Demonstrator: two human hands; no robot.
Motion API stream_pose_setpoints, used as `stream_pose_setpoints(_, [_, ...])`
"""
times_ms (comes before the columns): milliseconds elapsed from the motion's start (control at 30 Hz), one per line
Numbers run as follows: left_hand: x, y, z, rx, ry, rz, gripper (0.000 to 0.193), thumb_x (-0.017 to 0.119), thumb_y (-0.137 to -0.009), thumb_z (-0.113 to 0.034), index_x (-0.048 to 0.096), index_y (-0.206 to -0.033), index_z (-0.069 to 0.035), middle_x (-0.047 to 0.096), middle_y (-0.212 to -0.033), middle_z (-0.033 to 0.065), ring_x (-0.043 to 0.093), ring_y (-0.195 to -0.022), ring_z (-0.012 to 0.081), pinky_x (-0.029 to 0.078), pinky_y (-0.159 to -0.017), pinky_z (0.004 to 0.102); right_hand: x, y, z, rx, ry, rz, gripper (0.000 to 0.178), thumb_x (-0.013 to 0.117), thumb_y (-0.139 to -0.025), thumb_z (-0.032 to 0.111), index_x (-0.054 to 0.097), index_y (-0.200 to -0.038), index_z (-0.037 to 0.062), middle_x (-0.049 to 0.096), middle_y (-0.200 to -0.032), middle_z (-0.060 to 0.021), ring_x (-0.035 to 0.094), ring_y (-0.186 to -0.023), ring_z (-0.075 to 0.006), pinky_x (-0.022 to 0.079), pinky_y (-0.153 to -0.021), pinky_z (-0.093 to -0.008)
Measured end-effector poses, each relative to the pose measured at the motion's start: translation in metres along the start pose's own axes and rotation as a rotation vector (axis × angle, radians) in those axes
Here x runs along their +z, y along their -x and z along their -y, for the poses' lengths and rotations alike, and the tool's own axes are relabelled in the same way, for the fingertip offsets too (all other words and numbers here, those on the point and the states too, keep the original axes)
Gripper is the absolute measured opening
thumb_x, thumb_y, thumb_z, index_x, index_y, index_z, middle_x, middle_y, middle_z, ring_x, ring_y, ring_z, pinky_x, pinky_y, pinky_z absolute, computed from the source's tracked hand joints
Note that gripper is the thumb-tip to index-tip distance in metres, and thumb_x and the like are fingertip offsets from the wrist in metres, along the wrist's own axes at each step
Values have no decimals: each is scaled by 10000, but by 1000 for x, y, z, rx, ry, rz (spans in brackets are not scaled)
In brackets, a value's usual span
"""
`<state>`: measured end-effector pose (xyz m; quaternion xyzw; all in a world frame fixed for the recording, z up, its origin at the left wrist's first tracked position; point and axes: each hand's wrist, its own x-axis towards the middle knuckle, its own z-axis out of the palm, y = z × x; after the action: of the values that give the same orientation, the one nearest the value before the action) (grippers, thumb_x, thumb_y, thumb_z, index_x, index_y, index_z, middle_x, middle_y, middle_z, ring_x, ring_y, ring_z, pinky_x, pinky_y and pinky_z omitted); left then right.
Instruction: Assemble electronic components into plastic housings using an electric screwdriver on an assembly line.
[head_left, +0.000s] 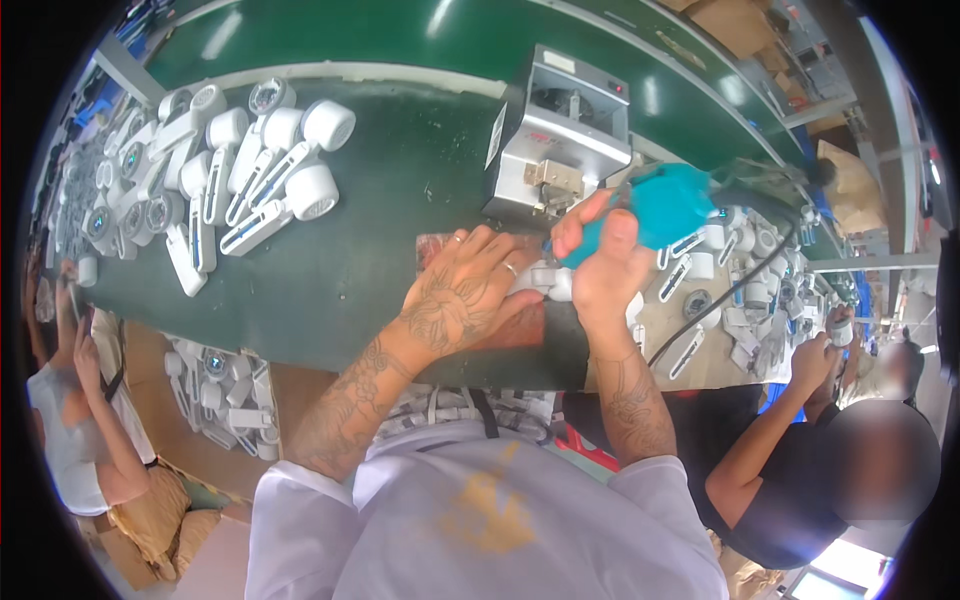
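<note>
My right hand (612, 262) is wrapped round a teal power screwdriver (668, 205), its tip pointing left and down. Below that tip lies a white handheld fan (548, 281), mostly covered by my fingers. My left hand (462, 285) presses the fan down, thumb and fingers around it, on a reddish mat (515, 330). Just beyond my hands stands a grey metal bench machine (560, 135) with an open top bay.
White handheld fans (270, 150) lie heaped at the left; more fans (750, 290) cover the right side by a black cable (725, 295). A cardboard box (185, 440) of fans stands lower left. Co-workers sit at both sides, one in a dark shirt (790, 490) close at right.
</note>
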<state>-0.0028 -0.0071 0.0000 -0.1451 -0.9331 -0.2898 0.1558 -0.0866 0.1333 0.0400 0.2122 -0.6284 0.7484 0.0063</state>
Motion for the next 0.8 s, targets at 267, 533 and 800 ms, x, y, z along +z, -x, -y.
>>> stream_pose_setpoints(267, [-4,2,-2,13,38,-70,425,684,-887,-263,615,-1262,-75,604,-1135,84,565,-976,308,479,-883,448,13,-46,5,-230,-36,-33,501,610,-959,492,544,-1008,-2,557,-700,-53,559,-601,-155,458,-552,-295])
stream_pose_setpoints(533, [-4,3,-2,43,-10,-66,380,626,-887,-181,622,-1249,-63,603,-1125,92,554,-973,308,474,-864,430,12,-45,-2,-182,90,13,465,533,-1012,480,522,-963,18,537,-675,-65,540,-556,-163,452,-521,-305])
stream_pose_setpoints(800, [-4,0,1,20,25,-58,360,665,-880,-205,643,-1211,-66,603,-1125,94,548,-963,307,450,-871,432,-8,11,28,-47,36,38,705,558,-925,652,526,-1042,-42,533,-637,-81,525,-560,-188,438,-545,-323])
